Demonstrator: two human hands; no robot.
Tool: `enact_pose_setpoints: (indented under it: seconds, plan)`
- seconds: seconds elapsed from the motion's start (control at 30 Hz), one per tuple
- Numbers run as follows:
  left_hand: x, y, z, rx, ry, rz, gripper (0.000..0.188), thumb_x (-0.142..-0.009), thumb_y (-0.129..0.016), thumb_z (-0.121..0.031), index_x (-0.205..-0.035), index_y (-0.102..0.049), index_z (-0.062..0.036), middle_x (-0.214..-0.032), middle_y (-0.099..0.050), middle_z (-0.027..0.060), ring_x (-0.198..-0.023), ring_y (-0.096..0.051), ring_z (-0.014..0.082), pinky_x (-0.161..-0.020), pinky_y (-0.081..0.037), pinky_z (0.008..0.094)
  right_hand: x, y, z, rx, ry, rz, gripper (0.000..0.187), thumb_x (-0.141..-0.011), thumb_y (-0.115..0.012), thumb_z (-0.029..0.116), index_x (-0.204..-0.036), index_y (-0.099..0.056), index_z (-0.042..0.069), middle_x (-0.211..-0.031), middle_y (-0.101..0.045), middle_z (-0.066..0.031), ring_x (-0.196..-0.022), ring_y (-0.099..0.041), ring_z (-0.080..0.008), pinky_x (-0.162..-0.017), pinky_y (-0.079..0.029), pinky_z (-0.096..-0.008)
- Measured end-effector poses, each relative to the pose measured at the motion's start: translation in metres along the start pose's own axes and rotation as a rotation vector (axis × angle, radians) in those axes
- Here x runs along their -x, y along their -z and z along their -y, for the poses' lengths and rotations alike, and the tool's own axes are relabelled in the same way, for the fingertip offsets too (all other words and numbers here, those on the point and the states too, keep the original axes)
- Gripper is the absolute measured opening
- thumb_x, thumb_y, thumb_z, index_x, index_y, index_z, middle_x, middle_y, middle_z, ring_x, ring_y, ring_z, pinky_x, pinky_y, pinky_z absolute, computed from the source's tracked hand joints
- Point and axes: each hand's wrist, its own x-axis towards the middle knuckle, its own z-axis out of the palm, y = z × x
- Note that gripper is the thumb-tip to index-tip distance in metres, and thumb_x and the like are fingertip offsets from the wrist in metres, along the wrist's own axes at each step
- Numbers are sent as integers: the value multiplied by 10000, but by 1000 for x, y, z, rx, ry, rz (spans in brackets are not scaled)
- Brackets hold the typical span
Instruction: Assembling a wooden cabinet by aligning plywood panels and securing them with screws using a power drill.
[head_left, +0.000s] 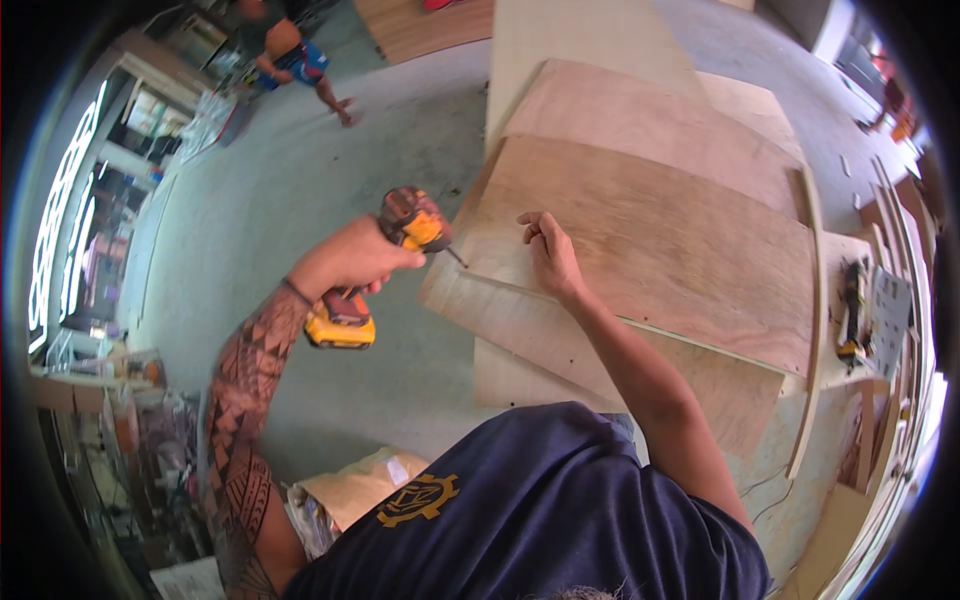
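My left hand (362, 255) is wrapped round the grip of a yellow and dark cordless drill (415, 222), with its yellow battery below the fist. The bit points right and down, its tip close to the left edge of a brown plywood sheet (650, 240); whether it touches cannot be made out. Above that sheet's left part is my right hand (552, 255), fingers curled in with the index finger partly out. Anything inside those fingers is hidden. Under the sheet lie paler plywood sheets (530, 320), overlapping at angles, with a few small dark dots on them.
On the right, a long wooden strip (815, 300) runs beside the sheets, near another power tool (852, 315). More boards lean at the far right. A brown paper bag (350, 485) sits by my left side. A person (285, 50) is on the floor area at the far left.
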Motion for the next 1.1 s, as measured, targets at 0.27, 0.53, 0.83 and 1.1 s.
enact_pose_setpoints:
  seconds: [0.27, 0.53, 0.83, 1.1]
  plan:
    - [44, -52, 34, 471, -223, -214, 221, -904, -799, -193, -966, -695, -8, -731, -666, 10, -538, -581, 73, -487, -488, 292, 107, 108, 72, -1066, -586, -403, 180, -1053, -575, 15, -1229, -560, -17, -1109, -714, -177, -1023, -729, -250, -963, -622, -364]
    - [43, -165, -21, 634, -450, -36, 347, -865, -841, -166, -1130, -689, -2, -1001, -767, 71, -893, -735, 148, -806, -598, 334, 206, 151, 77, -1145, -888, -524, 251, -1014, -599, -30, -1255, -537, -66, -1215, -652, -216, -1113, -694, -316, -1083, -580, -418]
    - [93, -220, -77, 645, -319, -52, 282, -896, -787, -115, -1140, -706, -1, -1016, -751, 50, -696, -635, 75, -658, -553, 267, 225, 197, 50, -1283, -816, -217, 153, -1033, -639, 33, -1179, -598, 14, -1093, -708, -136, -1042, -715, -249, -937, -602, -368]
    - [143, -252, -101, 725, -162, -136, 335, -866, -847, -179, -1110, -683, -17, -967, -733, 43, -835, -700, 130, -756, -577, 315, 220, 205, 60, -1385, -886, -133, 242, -1031, -627, 18, -1271, -596, 7, -1190, -710, -177, -1101, -704, -257, -1038, -583, -378]
